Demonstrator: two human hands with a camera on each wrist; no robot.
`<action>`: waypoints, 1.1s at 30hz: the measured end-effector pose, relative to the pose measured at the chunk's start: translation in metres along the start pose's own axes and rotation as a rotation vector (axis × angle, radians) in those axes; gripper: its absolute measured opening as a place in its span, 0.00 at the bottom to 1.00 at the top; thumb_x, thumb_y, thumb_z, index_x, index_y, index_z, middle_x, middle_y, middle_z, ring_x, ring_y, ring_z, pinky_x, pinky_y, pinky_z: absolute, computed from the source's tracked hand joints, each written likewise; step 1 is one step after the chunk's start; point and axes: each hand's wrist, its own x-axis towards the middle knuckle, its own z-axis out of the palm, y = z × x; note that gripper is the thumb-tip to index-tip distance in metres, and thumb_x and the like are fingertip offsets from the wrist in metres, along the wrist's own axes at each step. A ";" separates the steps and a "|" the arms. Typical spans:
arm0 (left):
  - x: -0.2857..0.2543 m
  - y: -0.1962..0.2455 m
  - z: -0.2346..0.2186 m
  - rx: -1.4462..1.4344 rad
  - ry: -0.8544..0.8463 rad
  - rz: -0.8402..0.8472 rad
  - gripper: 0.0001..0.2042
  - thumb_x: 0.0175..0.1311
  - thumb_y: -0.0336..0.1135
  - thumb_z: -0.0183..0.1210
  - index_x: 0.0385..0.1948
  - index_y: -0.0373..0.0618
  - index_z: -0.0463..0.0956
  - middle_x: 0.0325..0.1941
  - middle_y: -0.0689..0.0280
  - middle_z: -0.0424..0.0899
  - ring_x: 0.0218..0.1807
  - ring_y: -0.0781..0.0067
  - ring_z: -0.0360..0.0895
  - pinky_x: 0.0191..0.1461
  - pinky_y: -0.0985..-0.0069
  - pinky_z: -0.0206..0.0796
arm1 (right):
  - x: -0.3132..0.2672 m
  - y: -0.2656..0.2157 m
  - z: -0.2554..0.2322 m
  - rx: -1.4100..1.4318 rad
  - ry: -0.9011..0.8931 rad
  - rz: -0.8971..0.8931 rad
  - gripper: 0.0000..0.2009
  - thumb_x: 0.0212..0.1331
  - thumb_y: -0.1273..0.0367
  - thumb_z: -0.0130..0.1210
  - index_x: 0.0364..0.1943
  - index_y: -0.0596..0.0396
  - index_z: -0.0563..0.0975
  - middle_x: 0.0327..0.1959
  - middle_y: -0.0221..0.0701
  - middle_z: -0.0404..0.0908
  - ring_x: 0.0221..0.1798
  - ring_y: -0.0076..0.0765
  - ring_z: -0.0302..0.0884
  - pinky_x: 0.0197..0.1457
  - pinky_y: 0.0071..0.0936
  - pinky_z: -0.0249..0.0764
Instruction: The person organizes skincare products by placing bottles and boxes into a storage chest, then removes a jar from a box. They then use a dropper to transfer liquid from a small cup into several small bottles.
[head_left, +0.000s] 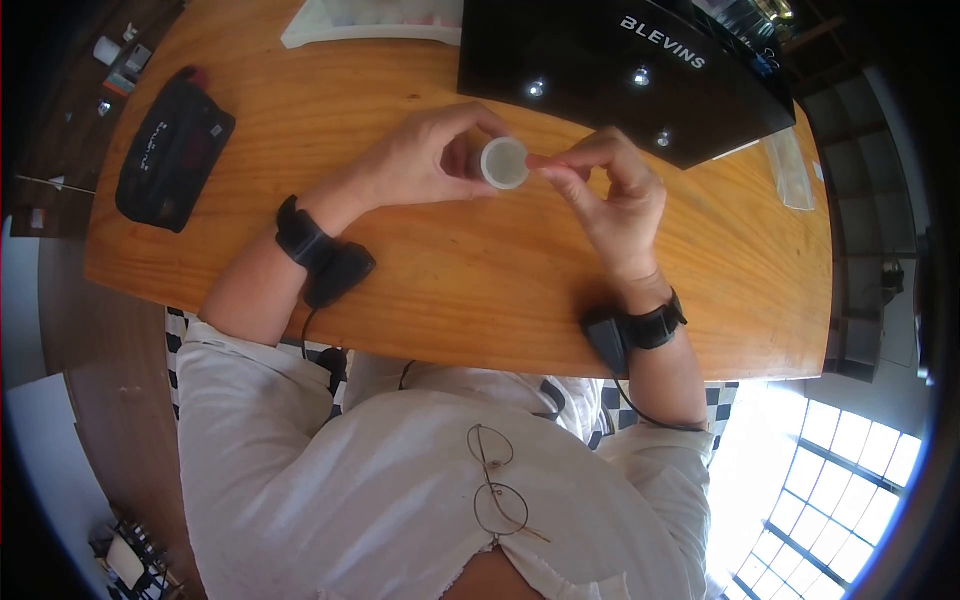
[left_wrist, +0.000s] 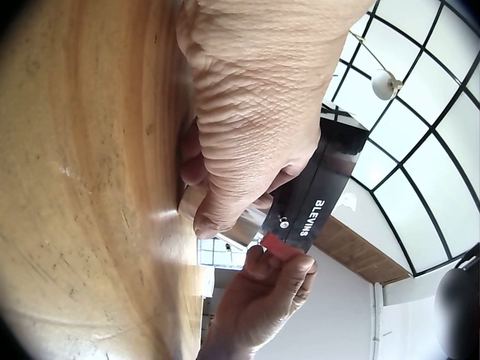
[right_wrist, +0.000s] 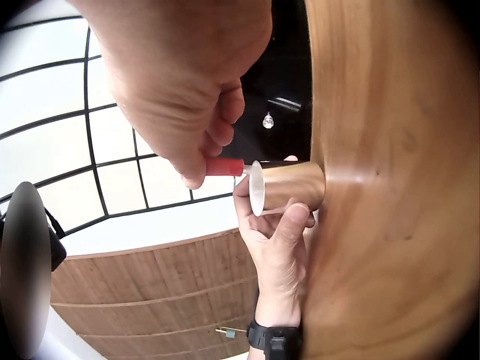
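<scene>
My left hand (head_left: 425, 160) grips a small metallic cup (right_wrist: 292, 187), its thumb and fingers round the side. The cup's white rim (head_left: 505, 163) faces up, with a pale round surface inside it, and its base is at the wooden tabletop. My right hand (head_left: 618, 195) pinches a short red cylinder (right_wrist: 224, 166) between thumb and forefinger. A narrow pale tip on the red piece points to the cup's rim, right at its edge. Part of the cup's side is hidden behind the left fingers in the left wrist view.
Beyond the hands stands a black box (head_left: 600, 80) marked BLEVINS, with shiny knobs. A white tray (head_left: 370, 35) sits at the back, a dark pouch (head_left: 175, 150) at the left. On the right lies a clear plastic bag (head_left: 790, 170). The table's front edge is close to my body.
</scene>
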 end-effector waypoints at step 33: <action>-0.001 0.005 -0.004 0.018 -0.035 -0.093 0.25 0.48 0.35 0.77 0.49 0.47 0.76 0.39 0.67 0.85 0.39 0.72 0.82 0.41 0.76 0.73 | -0.001 0.006 0.003 -0.007 -0.074 0.088 0.05 0.57 0.77 0.65 0.37 0.57 0.81 0.30 0.26 0.83 0.28 0.16 0.76 0.33 0.15 0.73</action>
